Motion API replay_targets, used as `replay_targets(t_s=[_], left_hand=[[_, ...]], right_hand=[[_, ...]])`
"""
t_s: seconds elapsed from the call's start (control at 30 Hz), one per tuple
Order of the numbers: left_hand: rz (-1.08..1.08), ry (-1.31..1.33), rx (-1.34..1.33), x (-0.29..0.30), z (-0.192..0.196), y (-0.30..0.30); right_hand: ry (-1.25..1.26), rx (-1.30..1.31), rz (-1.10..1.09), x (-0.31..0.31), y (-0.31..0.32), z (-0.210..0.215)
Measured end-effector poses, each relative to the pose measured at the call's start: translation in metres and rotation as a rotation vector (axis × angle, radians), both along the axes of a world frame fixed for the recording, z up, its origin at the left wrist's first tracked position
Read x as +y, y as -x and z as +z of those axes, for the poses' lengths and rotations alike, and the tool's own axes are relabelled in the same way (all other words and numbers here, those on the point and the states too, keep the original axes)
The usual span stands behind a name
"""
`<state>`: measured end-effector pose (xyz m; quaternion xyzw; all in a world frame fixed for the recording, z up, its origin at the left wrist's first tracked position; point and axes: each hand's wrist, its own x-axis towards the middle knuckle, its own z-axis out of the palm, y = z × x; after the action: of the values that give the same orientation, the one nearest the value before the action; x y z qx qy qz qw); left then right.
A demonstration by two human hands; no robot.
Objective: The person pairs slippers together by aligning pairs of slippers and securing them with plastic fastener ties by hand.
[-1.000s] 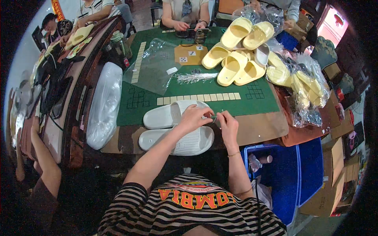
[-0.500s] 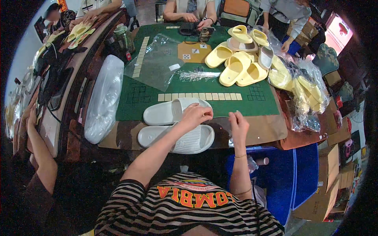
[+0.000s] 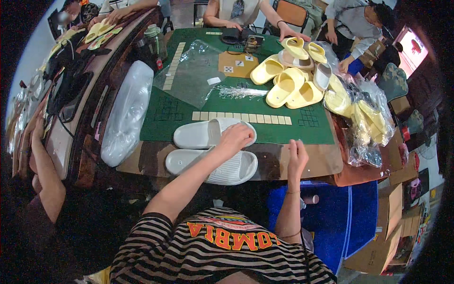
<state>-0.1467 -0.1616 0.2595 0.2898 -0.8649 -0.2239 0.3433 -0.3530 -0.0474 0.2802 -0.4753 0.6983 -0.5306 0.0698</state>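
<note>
Two pale grey slide slippers lie side by side at the near edge of the table, the far slipper (image 3: 191, 135) and the near slipper (image 3: 231, 171). My left hand (image 3: 235, 140) rests over the strap of the far one, fingertips pinched together at the strap's right side. What lies between them is too small to make out. To the right, apart from both slippers, my right hand (image 3: 297, 158) is raised above the table edge. Its thumb and fingers are pressed together, and anything in them is too fine to name.
Beyond lie a bundle of thin white strands (image 3: 241, 91), a row of cream tiles (image 3: 241, 117) and a pile of yellow slippers (image 3: 286, 87). A plastic-wrapped bundle (image 3: 126, 113) is at left, bagged slippers (image 3: 369, 118) at right, a blue bin (image 3: 326, 222) below. Other people work around the table.
My right hand has moved right and slightly down, away from my left hand, which stays at the strap. Across the table, another person's hand has reached to the yellow pile.
</note>
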Motion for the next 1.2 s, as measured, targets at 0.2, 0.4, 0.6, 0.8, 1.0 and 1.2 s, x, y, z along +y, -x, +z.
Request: replay_targets(t_s=[0.2,0.4,0.6,0.8,1.0,1.2], left_hand=[[0.264,-0.027,0.38,0.005,0.035,-0.033],[0.076,-0.299,0.025,0.022,-0.022,-0.099],[0.293,0.068,-0.136,0.022,-0.007,-0.078],[0.656,0.125,0.038,-0.036,0.011,-0.137],[0.941,0.257,0.206,-0.054,0.013,-0.142],[0.444,0.107,-0.006,0.005,-0.021,-0.053]], right_hand=[[0.164,-0.148,-0.324,0.012,0.054,-0.068],[0.131,-0.113,-0.259,0.003,0.051,-0.065],[0.081,-0.157,-0.266,0.012,0.057,-0.069],[0.149,-0.203,-0.205,0.008,0.051,-0.067],[0.084,-0.184,-0.264,-0.006,0.062,-0.044],[-0.002,0.017,-0.267,-0.091,0.074,-0.005]])
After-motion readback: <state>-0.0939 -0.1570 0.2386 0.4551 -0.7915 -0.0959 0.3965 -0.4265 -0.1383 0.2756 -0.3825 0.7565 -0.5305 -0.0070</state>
